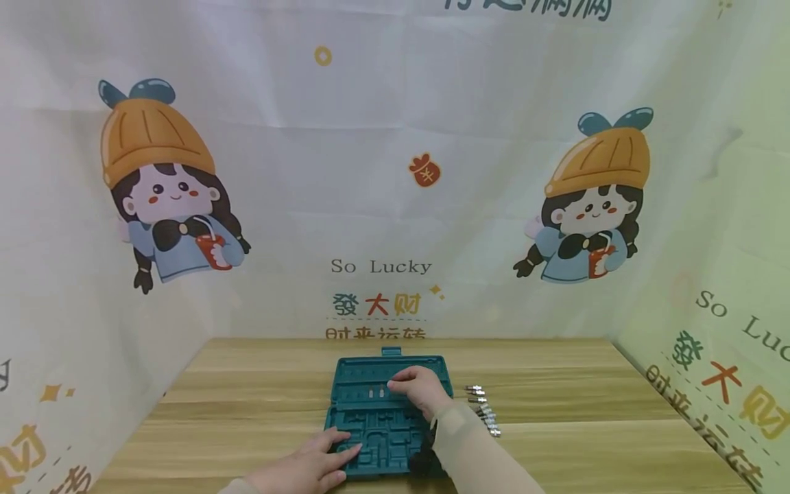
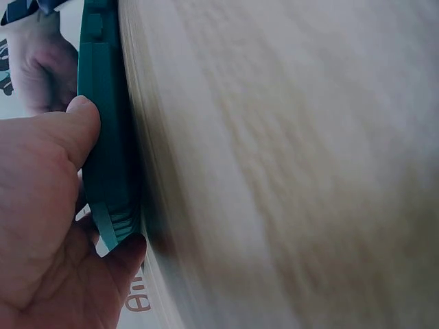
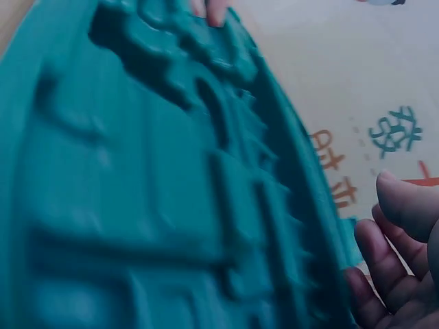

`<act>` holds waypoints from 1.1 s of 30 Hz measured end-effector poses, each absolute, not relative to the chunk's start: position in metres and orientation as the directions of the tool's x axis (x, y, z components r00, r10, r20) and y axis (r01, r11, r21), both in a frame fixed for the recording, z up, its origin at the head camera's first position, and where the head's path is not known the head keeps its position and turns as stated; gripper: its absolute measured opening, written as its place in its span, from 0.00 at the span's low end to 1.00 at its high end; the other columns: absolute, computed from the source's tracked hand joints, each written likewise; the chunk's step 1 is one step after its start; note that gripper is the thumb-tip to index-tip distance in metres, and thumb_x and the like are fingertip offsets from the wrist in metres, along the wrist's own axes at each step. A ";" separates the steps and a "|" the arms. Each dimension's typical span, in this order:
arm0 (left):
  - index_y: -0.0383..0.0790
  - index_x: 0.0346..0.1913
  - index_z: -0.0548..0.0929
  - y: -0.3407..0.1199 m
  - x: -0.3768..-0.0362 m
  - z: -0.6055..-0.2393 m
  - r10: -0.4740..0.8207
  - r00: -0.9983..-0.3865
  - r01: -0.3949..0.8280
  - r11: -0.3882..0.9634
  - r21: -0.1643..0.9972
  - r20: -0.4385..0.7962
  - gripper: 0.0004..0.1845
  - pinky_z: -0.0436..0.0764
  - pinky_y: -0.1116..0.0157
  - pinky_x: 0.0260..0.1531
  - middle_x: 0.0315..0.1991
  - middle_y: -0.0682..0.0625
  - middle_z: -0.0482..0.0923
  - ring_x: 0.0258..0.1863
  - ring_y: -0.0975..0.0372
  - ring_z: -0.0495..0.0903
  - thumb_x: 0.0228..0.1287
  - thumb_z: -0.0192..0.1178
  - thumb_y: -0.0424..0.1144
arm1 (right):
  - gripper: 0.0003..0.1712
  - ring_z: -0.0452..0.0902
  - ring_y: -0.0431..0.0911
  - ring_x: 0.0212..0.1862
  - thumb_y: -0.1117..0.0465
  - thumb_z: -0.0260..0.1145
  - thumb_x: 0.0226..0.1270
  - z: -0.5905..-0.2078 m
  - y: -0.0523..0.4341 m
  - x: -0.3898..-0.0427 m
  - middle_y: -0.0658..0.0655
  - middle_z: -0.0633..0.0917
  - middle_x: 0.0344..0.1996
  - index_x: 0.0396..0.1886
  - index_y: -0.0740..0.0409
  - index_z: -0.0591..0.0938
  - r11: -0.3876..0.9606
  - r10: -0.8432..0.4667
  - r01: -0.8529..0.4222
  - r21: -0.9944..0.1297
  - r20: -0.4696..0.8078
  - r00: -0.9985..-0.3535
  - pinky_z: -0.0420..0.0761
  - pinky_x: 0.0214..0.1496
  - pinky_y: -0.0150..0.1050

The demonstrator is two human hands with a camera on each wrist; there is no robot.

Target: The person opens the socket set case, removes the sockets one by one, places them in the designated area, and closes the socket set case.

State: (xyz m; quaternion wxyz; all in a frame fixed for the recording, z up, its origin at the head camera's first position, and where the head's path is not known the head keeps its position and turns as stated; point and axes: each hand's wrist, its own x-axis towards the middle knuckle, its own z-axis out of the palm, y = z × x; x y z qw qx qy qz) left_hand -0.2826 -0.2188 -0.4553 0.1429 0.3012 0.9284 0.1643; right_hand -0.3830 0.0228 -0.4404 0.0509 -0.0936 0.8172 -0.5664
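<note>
Here the teal tool case (image 1: pixel 387 412) lies open in the middle of the wooden counter (image 1: pixel 586 412). The left hand (image 1: pixel 308 463) rests on its near left corner, fingers straight. The right hand (image 1: pixel 420 387) reaches over its far slots (whether that grip pinches anything, I cannot tell). Metal bits (image 1: pixel 484 410) lie just right of the case.

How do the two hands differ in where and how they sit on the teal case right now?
The left hand lies at the near left corner of the teal moulded plastic tool case, thumb against its edge; the right hand reaches to the far half. The left hand's fingers lie fairly flat; the right hand's fingertips bend down onto the insert. Both touch the case, which lies on the wooden table.
</note>
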 end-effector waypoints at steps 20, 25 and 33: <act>0.46 0.72 0.66 -0.221 -0.296 -0.464 0.722 -0.687 0.659 0.665 0.351 -0.077 0.28 0.69 0.49 0.58 0.66 0.38 0.63 0.64 0.44 0.63 0.75 0.44 0.53 | 0.09 0.63 0.67 0.61 0.50 0.75 0.54 -0.445 -0.004 -0.395 0.58 0.82 0.46 0.31 0.48 0.89 0.681 0.002 0.075 -0.729 -0.100 -0.995 0.59 0.62 0.65; 0.44 0.71 0.67 -0.220 -0.294 -0.463 0.712 -0.699 0.651 0.674 0.349 -0.071 0.27 0.69 0.48 0.58 0.66 0.38 0.63 0.64 0.43 0.63 0.75 0.46 0.52 | 0.06 0.58 0.69 0.64 0.53 0.76 0.54 -0.446 -0.007 -0.399 0.61 0.81 0.49 0.30 0.47 0.89 0.660 0.008 0.096 -0.745 -0.121 -0.993 0.51 0.66 0.66; 0.45 0.71 0.67 -0.220 -0.294 -0.463 0.704 -0.706 0.634 0.678 0.372 -0.080 0.28 0.69 0.47 0.58 0.66 0.38 0.63 0.65 0.41 0.61 0.75 0.44 0.52 | 0.07 0.56 0.69 0.65 0.56 0.76 0.54 -0.444 -0.009 -0.406 0.64 0.78 0.52 0.34 0.48 0.90 0.640 0.009 0.134 -0.757 -0.167 -0.986 0.53 0.65 0.66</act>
